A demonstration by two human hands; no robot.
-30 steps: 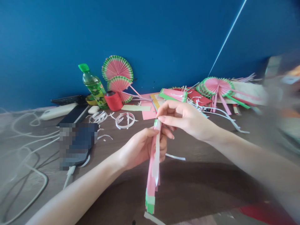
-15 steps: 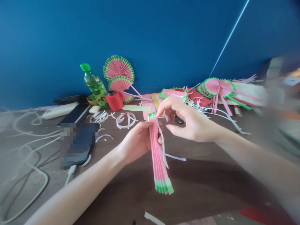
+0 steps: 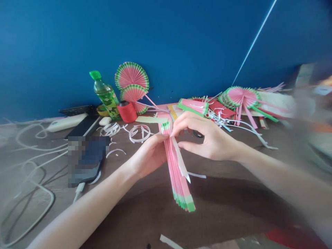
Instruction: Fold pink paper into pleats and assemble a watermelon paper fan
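A pleated pink paper strip (image 3: 178,183) with green and white ends hangs at a slant above the table, its folds gathered near the top. My left hand (image 3: 153,152) is closed around its upper part, thumb in front and the other fingers largely hidden behind. A narrow white paper strip (image 3: 183,167) dangles along the right edge of the pleats. At the strip's upper end, my right hand (image 3: 199,135) pinches with thumb and forefinger bent, touching the pleated paper close to the left thumb.
Finished round fans (image 3: 131,76) lean on the blue wall beside a green bottle (image 3: 105,95) and a red thread spool (image 3: 127,111). More fans (image 3: 241,97) lie at right. Tape rings (image 3: 139,133), a phone (image 3: 89,159), white cables (image 3: 49,186) and paper scraps (image 3: 169,241) are spread on the table.
My right fingers have come in closer to the pleated paper's top. The paper's lower end has swung slightly right, and the white strip has turned, showing more of its width.
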